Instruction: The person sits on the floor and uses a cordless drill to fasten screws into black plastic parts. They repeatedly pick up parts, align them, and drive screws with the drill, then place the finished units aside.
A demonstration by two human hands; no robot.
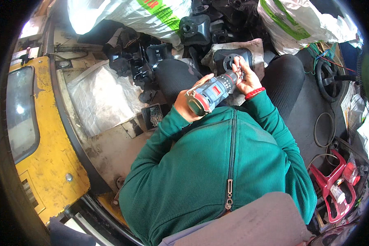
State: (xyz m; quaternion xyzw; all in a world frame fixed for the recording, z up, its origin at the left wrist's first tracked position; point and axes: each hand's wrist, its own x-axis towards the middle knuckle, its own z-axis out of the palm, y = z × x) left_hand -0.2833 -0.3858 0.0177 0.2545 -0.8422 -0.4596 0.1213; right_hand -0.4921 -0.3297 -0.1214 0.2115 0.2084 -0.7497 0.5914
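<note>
A blue-grey cordless drill with red trim is in my left hand, whose fingers wrap its handle and rear. Its chuck points up and to the right. Close beside the chuck is my right hand, wearing a red bracelet, with its fingers pinched together. Small shiny bits show at those fingers, too small to name. Just beyond the fingers, a black moulded plastic part with a round flange lies on a pale pad between my knees. The drill's tip is partly hidden by my fingers.
Many similar black parts are piled ahead and to the left. White-green sacks stand at the back, left and right. A small tray of screws sits left of me, near a plastic sheet. A yellow machine panel is far left; a red plastic frame lies right.
</note>
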